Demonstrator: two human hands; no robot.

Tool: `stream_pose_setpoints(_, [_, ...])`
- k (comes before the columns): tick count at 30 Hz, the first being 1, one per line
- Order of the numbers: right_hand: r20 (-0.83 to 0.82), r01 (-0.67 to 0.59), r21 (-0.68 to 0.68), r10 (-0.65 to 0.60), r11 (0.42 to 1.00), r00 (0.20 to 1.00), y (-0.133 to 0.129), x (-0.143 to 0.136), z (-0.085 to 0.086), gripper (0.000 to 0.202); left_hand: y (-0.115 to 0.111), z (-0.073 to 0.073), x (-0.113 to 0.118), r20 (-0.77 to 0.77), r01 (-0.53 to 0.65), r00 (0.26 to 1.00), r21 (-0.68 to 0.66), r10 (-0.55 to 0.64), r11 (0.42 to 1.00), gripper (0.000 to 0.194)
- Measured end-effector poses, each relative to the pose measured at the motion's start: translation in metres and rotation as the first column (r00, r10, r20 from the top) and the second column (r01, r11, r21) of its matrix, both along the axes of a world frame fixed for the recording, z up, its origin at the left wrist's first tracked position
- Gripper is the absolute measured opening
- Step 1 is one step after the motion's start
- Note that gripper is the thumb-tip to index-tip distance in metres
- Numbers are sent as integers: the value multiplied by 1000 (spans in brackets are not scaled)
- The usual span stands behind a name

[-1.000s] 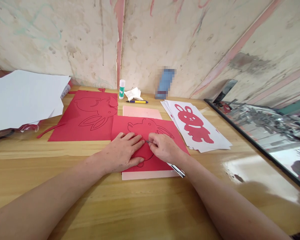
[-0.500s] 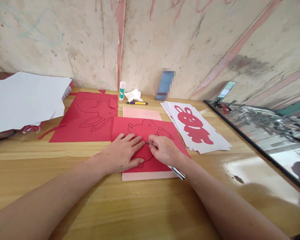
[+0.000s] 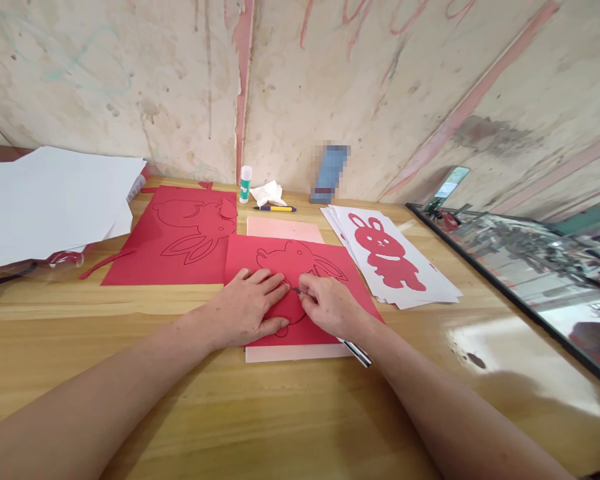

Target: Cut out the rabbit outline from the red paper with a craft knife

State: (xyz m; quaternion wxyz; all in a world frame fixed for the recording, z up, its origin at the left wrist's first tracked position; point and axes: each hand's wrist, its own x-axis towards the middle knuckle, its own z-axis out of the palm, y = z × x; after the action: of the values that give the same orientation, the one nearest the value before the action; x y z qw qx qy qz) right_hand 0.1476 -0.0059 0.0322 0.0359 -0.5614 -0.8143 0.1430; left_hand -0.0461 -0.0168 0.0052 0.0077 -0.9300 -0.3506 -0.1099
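My left hand [image 3: 253,303] lies flat with fingers apart on a red sheet of paper [image 3: 350,293], pressing it down. A rabbit outline [image 3: 300,252] is drawn on this sheet in dark lines. My right hand [image 3: 330,303] is closed in a pinch round a slim craft knife [image 3: 356,353]. Its dark tip touches the paper just right of my left fingertips, and its black-and-white handle end sticks out below my wrist. Part of the outline is hidden under both hands. Beneath the sheet lies a pale pink board [image 3: 300,353].
To the left are a second red sheet [image 3: 130,260] with a rabbit outline and white papers [image 3: 45,207]. Behind stand a glue stick [image 3: 245,185], crumpled tissue [image 3: 269,193] and a yellow-blue pen [image 3: 276,209]. A red rabbit cutout [image 3: 387,253] rests on white sheets at right, near a black-framed glass edge [image 3: 505,287].
The knife tip and my right hand have shifted very slightly down and right along the paper. My left hand stays in place; the whole view has moved a little.
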Motion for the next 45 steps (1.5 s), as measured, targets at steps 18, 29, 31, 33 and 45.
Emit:
stream_pose_setpoints(18, [-8,5,4,-5,1000,1000,-3,1,-2,8,0,-1,0,1,-1,1000,-2,1,1000,57])
stream_pose_setpoints(29, [-21,-1,2,1,1000,1000,-3,4,-1,9,1,-4,-1,6,0,1000,13,0,1000,57])
stream_pose_setpoints(31, [-24,-15,13,15,1000,1000,-4,5,0,9,1,-4,-1,8,2,1000,16,-2,1000,56])
stream_pose_setpoints(33, [-15,-32,39,33,999,999,-4,5,1,9,1,-4,-2,7,5,1000,17,-5,1000,55])
stream_pose_setpoints(45, [116,-83,144,66,986,991,-2,3,-5,13,1,-3,-1,7,-1,1000,11,0,1000,55])
